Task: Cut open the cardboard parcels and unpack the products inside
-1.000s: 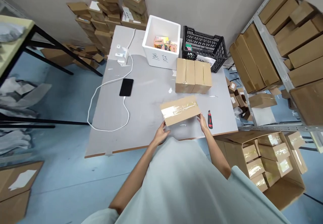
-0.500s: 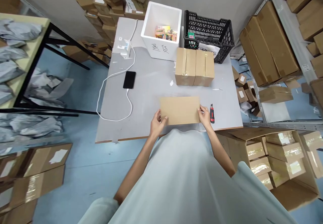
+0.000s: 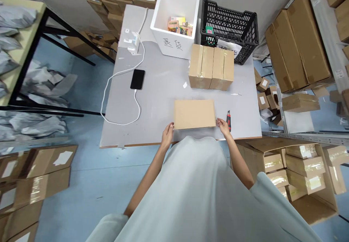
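A plain brown cardboard box [image 3: 194, 114] lies flat on the grey table [image 3: 160, 100], close to its near edge. My left hand [image 3: 167, 134] rests at the box's near left corner, fingertips just touching it, fingers loose and apart. My right hand [image 3: 223, 126] sits at the near right corner in the same way, holding nothing. A red and black utility knife [image 3: 229, 120] lies on the table just right of my right hand.
Two taped boxes [image 3: 211, 71] stand side by side behind the plain box. Further back are a white foam bin [image 3: 163, 34] and a black crate [image 3: 240, 45]. A phone [image 3: 137, 79] on a white cable lies left. An open carton of taped boxes [image 3: 300, 173] stands on the floor at right.
The box was tilted with its taped face up, then was turned over and laid flat. Both hands have slid from its sides back to its near corners and loosened.
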Motion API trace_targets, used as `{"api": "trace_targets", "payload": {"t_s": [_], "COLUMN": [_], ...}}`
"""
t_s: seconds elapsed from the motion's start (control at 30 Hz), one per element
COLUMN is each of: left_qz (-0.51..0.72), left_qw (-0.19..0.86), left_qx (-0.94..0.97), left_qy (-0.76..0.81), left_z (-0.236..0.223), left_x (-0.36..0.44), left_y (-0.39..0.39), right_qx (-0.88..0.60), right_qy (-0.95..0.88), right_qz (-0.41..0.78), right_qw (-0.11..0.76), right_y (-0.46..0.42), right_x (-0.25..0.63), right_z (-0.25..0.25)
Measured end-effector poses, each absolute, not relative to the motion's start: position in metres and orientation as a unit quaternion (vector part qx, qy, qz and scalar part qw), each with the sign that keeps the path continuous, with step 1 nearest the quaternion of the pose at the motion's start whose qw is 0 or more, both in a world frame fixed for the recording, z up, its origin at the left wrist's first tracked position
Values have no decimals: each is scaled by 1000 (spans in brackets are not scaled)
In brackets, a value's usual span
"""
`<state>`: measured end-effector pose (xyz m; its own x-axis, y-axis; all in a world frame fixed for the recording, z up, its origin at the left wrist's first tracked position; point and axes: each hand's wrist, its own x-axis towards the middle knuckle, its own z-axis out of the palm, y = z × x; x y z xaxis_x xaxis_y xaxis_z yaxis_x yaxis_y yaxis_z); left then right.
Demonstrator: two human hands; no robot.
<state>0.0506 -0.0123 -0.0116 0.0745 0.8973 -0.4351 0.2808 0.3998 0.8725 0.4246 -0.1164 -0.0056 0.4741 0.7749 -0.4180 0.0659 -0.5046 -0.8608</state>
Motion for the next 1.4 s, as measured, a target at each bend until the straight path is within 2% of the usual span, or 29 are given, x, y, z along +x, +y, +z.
{"api": "trace_targets", "payload": {"t_s": [0.23, 0.43, 0.6, 0.8, 0.97, 1.17, 1.4], "left_qz": [252, 269, 325, 330, 299, 317, 254], "left_qw": [580, 567, 507, 412, 410, 508, 551], "left_qx": [456, 490, 525, 581, 549, 453, 423], "left_qy": [626, 605, 602, 619, 664, 661, 673], "left_z": [-15, 4, 37, 66, 54, 27, -3], "left_x": [62, 62, 52, 47, 41, 24, 14], "left_y": [-19, -15, -10, 10, 17, 17, -9], "right_qx": [-719, -700, -720, -780, -776, -758, -766], "right_qy": [-320, -339, -391, -424, -436, -372, -342], "right_qz": [467, 460, 373, 293, 321, 382, 436], "right_qw": [404, 428, 436, 355, 325, 376, 327], "right_y": [-126, -132, -123, -95, -79, -92, -126], "right_x": [399, 393, 391, 381, 372, 386, 395], "right_z": [-10, 17, 60, 79, 60, 34, 6]}}
